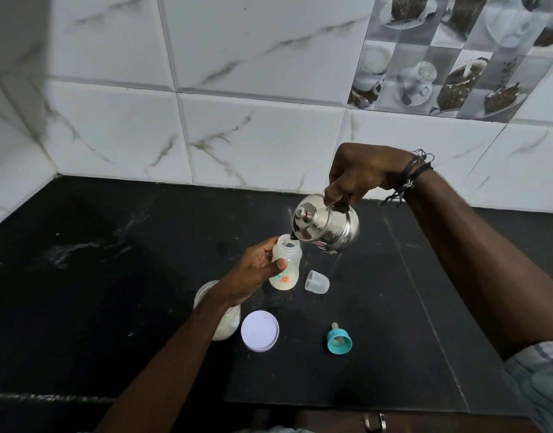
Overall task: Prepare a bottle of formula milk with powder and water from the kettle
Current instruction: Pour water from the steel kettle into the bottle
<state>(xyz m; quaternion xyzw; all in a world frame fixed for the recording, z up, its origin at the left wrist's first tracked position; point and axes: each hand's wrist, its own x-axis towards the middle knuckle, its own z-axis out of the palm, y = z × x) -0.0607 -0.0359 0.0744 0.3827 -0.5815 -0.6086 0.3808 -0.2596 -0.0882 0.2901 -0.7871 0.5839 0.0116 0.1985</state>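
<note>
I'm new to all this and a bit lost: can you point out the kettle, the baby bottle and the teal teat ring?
kettle (331, 225): head view, on its shiny steel side.
baby bottle (286, 270): head view, on its clear body.
teal teat ring (340, 341): head view, on its collar.

Baby bottle (286, 266): translucent, open-topped, orange print, whitish contents at bottom, upright, mid black countertop (112, 276). Steel kettle (326, 225): lid on, tilted w/ spout at bottle mouth. Powder jar (220, 317): open, nearer front edge. White lid (259, 330) beside jar. Clear cap (316, 282) on its side right of bottle. Teal teat ring (339, 338) toward front.
</note>
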